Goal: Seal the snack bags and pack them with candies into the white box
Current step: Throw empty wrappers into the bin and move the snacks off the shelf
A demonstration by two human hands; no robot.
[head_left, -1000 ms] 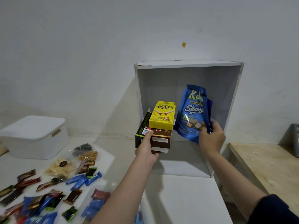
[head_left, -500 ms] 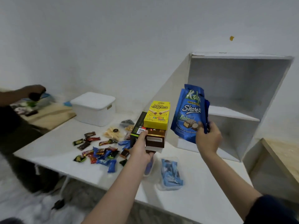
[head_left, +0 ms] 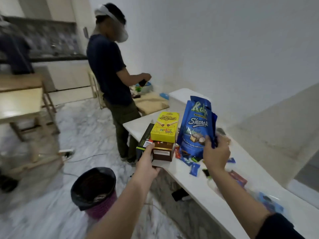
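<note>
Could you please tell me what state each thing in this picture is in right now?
left hand: grips the stack of snack boxes from below.
yellow box: closed, top of the stack, held above the table edge.
brown box: closed, under the yellow box.
right hand: pinches the blue bag.
blue bag: upright, held off the table.
candies: loose on the white table.
bin: open, lined in black.

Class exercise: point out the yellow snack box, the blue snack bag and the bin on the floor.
yellow snack box (head_left: 164, 129): head view, on its printed front.
blue snack bag (head_left: 195, 128): head view, on its front panel.
bin (head_left: 103, 207): head view, on its purple side wall.
</note>
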